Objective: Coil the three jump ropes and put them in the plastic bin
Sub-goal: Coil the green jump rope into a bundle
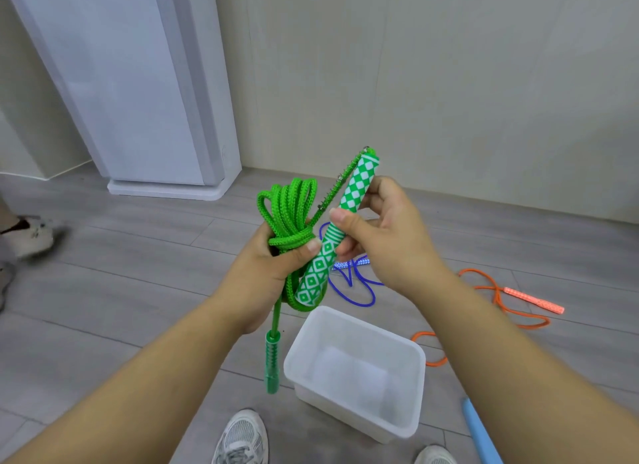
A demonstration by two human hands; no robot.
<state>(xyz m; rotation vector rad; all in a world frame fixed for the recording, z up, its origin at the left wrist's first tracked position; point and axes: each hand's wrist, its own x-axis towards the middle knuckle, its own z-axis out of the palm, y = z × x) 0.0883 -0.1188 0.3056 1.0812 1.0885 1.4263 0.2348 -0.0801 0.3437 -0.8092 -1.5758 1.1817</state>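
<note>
Left hand (273, 273) clamps the green rope (290, 214) coil mid-bundle; right hand (383, 235) pinches its patterned handle (332, 242). Second handle (272, 363) dangles left of the empty plastic bin (356, 329). Cord looks soft, light, springy: grip across the wraps or the loops will spill. Blue rope (359, 290) and orange rope (498, 290) lie loose on the floor beyond.

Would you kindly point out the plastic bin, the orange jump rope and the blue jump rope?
plastic bin (420, 356): head view, right rim.
orange jump rope (534, 300): head view, patterned handle.
blue jump rope (363, 303): head view, loop on the floor.
</note>
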